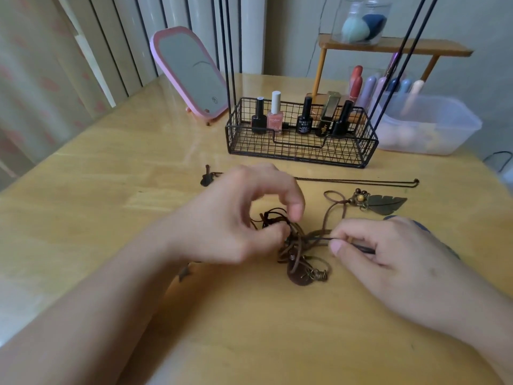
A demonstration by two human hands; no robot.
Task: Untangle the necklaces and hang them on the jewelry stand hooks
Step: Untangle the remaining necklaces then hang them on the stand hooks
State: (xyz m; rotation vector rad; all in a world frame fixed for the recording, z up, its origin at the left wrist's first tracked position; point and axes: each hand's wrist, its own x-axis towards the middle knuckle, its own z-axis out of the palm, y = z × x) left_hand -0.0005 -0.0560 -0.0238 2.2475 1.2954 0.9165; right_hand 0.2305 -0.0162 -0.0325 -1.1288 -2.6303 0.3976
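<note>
Now both your hands pinch the knot.
Your left hand point(233, 218) and right hand point(388, 254) flank the tangled necklaces point(299, 245), each gripping a cord.

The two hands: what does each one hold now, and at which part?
The left hand pinches the tangle of brown cords at its upper left side. The right hand pinches one dark cord pulled out of it.

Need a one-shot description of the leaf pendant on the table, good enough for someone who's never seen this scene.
Start at the black wire basket of nail polish bottles at the back of the wooden table. Come toward the person, past the thin dark cord lying straight across the table. Just above the right hand lies the leaf pendant: a flat, bronze, feather-shaped leaf hanging from a beaded flower, the only leaf shape there.
</note>
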